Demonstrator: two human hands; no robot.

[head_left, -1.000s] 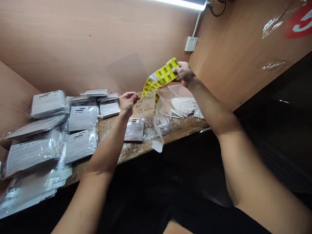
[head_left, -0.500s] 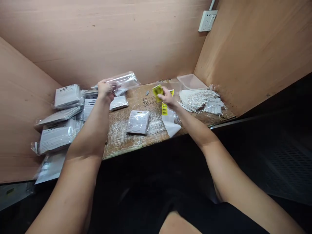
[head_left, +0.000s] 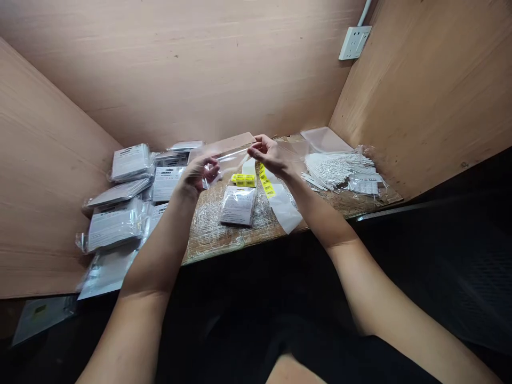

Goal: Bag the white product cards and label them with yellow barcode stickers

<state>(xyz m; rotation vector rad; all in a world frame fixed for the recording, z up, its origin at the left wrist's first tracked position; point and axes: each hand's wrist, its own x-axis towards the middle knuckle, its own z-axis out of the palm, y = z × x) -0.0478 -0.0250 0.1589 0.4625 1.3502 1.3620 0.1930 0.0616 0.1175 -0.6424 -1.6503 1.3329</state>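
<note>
Both my hands hold a clear plastic bag (head_left: 231, 155) above the wooden bench (head_left: 208, 234). My left hand (head_left: 197, 174) pinches its left end and my right hand (head_left: 271, 154) pinches its right end. Below them lies a strip of yellow barcode labels (head_left: 265, 184) on white backing, partly folded beside a small packed bag (head_left: 239, 205). The strip's white tail hangs over the bench's front edge.
A heap of packed grey-white bags (head_left: 120, 208) fills the left of the bench. A bundle of white parts in plastic (head_left: 340, 169) lies at the right, with a clear tray (head_left: 326, 140) behind it. Wooden walls enclose three sides; a wall socket (head_left: 353, 42) is at upper right.
My right hand lowered the yellow label strip and let it go on the bench. My left hand picked up a clear bag, and both hands now hold it.
</note>
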